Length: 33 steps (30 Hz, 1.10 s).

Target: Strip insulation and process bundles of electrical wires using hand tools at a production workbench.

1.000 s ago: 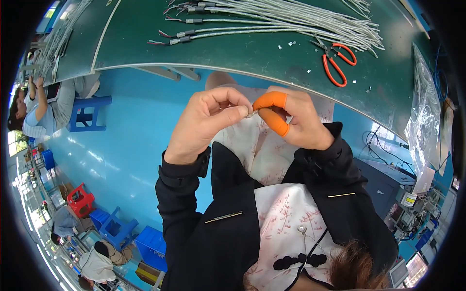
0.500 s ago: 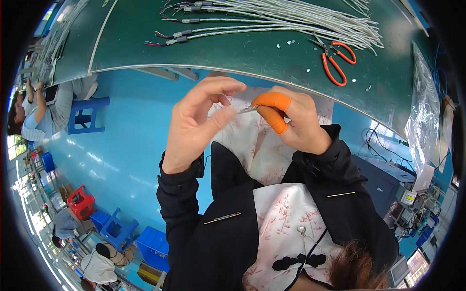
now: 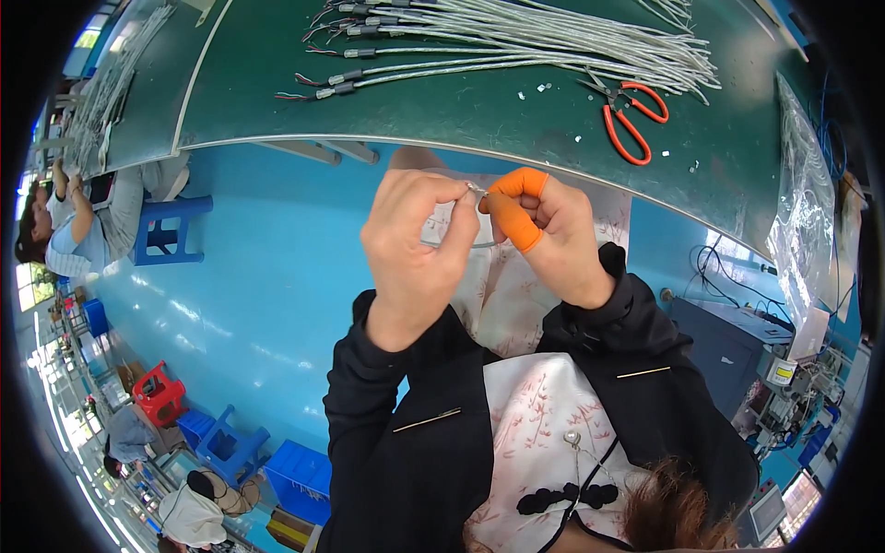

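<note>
My left hand (image 3: 413,249) and my right hand (image 3: 551,230) meet over my lap, in front of the table edge. Between them is the end of a thin grey-white cable (image 3: 481,245); a small pale tip (image 3: 476,189) shows at the fingertips. The left thumb and forefinger pinch that tip. Orange finger covers (image 3: 518,221) sit on my right thumb and forefinger, which are closed on the cable beside it. On the green table (image 3: 387,115) lies a bundle of similar cables (image 3: 553,41) with dark sleeves and stripped coloured wires at their left ends.
Red-handled cutters (image 3: 629,120) lie on the table near small white scraps (image 3: 578,138). Clear plastic (image 3: 797,212) hangs at the right edge. A co-worker (image 3: 78,221) sits at the far left by a blue stool (image 3: 171,229). More stools and a blue bin (image 3: 300,479) stand lower left.
My left hand has moved right toward my right hand, and its thumb and forefinger have closed on the cable's tip. The right hand stays closed on the cable.
</note>
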{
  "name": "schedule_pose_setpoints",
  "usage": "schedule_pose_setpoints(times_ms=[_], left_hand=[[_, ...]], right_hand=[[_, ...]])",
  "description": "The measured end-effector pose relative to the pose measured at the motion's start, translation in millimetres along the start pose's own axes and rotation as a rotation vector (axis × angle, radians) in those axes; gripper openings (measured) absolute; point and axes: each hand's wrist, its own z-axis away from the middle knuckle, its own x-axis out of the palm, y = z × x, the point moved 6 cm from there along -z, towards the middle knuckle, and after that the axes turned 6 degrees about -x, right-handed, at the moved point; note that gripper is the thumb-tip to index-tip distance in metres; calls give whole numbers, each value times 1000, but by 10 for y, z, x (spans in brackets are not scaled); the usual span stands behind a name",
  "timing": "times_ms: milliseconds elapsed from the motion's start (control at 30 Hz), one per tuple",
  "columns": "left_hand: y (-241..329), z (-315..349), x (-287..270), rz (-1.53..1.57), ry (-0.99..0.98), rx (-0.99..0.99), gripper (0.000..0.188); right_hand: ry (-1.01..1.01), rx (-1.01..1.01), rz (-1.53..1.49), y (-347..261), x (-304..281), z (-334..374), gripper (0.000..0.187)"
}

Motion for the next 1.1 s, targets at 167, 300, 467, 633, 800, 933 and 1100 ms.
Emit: schedule_pose_setpoints(times_ms=[167, 300, 467, 633, 800, 933, 1100], left_hand=[[208, 5, 127, -271, 173, 222, 17], [252, 70, 153, -345, 156, 276, 16], [24, -83, 38, 272, 74, -218, 17], [-8, -136, 35, 549, -95, -349, 16], [-126, -70, 120, 586, -188, -386, 14], [-34, -50, 131, 399, -11, -241, 15], [293, -22, 176, -192, 264, 160, 19]], right_hand=[[101, 75, -109, -25, -82, -30, 11], [109, 121, -155, -55, -150, -103, 10], [165, -77, -91, -46, -230, -101, 10], [67, -230, 163, -115, -165, -38, 10], [55, -329, 381, -255, -143, -6, 12], [80, -322, 427, -277, -149, -6, 12], [96, -210, 302, -204, -208, -20, 16]])
